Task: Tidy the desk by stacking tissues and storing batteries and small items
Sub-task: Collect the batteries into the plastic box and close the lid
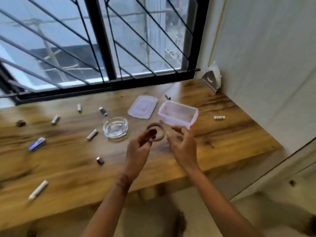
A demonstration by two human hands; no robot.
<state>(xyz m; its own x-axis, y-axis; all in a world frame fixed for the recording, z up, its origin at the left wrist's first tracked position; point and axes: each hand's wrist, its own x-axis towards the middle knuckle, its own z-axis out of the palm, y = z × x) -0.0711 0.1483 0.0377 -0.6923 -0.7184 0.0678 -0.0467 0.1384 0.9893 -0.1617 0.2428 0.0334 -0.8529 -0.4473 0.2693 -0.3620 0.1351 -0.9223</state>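
Wooden counter, batteries scattered; clear box open, lid beside. Near box, right grip loose, empty; left grip curled, contents unclear. Likely storing step; next, gather batteries into box.

soft diffuse daylight from the black-barred glass window, pale sheen on the glossy brown wooden desk along its far edge, shadows faint, whole frame motion-blurred, wide-angle bending at edges, pale floor out of focus

Clear container, seemingly empty, beside lid
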